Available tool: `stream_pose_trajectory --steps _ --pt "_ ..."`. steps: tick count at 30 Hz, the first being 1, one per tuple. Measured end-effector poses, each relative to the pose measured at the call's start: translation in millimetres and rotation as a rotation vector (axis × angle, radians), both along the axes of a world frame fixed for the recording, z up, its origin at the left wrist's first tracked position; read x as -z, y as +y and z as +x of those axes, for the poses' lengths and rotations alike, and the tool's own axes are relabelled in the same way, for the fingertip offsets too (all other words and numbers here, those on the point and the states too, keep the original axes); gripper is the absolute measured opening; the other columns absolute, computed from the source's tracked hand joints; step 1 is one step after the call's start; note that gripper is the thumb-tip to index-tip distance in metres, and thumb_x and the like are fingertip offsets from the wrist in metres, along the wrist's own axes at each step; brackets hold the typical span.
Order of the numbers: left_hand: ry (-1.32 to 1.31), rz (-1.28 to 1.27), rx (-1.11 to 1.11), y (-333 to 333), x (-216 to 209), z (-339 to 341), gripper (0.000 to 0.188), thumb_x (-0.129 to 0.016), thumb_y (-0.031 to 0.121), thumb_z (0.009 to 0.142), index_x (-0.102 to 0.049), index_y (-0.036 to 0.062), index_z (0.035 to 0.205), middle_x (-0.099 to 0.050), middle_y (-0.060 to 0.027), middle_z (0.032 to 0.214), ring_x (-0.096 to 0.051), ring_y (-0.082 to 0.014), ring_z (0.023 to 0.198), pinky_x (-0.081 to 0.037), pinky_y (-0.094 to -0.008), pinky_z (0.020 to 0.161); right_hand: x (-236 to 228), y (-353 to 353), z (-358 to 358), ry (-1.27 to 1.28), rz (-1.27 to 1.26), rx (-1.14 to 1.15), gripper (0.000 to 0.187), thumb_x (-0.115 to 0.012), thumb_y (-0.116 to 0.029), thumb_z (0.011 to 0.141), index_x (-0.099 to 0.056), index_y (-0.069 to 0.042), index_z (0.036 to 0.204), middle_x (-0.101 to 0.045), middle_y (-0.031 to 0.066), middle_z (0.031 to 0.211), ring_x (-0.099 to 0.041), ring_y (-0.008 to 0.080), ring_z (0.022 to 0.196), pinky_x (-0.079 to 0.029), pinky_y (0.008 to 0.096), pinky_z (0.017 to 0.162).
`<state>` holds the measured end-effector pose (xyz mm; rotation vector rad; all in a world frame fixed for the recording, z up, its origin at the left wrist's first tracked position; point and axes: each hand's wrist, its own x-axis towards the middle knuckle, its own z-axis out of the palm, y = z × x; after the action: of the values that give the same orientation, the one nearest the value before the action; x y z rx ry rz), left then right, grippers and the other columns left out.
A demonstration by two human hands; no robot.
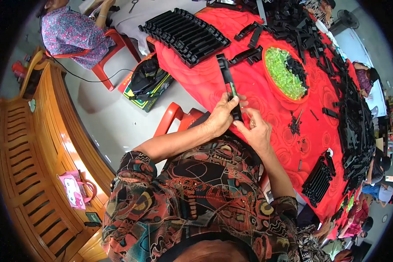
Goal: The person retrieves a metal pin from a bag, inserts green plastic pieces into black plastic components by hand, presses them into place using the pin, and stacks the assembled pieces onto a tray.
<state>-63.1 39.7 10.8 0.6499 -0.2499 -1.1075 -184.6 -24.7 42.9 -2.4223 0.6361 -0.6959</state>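
At the near edge of the red worktop (190,85), I seem to be hand-working a black strip (226,75); the next move likely wants a steady hold. The left hand (222,116) has its grip closed round the lower part; the right hand (256,132) curls beside that end, pinching or not I can't tell.

ok my count: one black strip (225,69), two hands (222,115) (256,132), two neat batches of strips (185,37) (318,182) at 12 and 4 o'clock, one orange bowl (291,101) at 2, one pink bag (73,191) at 8.
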Motion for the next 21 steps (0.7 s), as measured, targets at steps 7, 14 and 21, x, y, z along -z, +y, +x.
stream_pose_trajectory --steps 7,14,21 --pt "0.126 -0.106 0.07 -2.2 -1.4 -6.2 0.038 -0.053 0.023 0.09 -0.039 0.01 0.122 -0.046 -0.0145 0.122 -0.043 -0.0276 0.117 -0.039 -0.0456 0.095 -6.8 -23.9 -6.5 0.044 0.527 -0.106 0.032 -0.077 -0.016 0.068 -0.058 -0.002 0.088 -0.057 0.0004 0.068 -0.051 0.0077 0.06 -0.041 0.0255 0.054" --pt "-0.583 -0.004 0.648 32.2 8.2 69.6 0.052 -0.063 0.026 0.082 -0.042 0.0006 0.123 -0.054 -0.0161 0.115 -0.054 -0.0206 0.105 -0.044 -0.0332 0.089 -48.4 -67.8 -34.9 0.232 0.581 -0.137 0.02 -0.07 -0.004 0.069 -0.057 0.0 0.084 -0.053 -0.0032 0.071 -0.045 0.0046 0.062 -0.037 0.0214 0.055" --pt "-0.511 0.223 0.484 47.2 -2.7 121.1 0.041 -0.054 0.037 0.087 -0.056 0.0014 0.107 -0.064 -0.0117 0.099 -0.061 -0.0153 0.087 -0.05 -0.0279 0.075 -73.4 -100.7 -30.2 0.529 0.473 -0.358 0.021 -0.064 -0.001 0.065 -0.057 0.0 0.084 -0.045 -0.0058 0.062 -0.039 0.005 0.055 -0.031 0.0242 0.048"
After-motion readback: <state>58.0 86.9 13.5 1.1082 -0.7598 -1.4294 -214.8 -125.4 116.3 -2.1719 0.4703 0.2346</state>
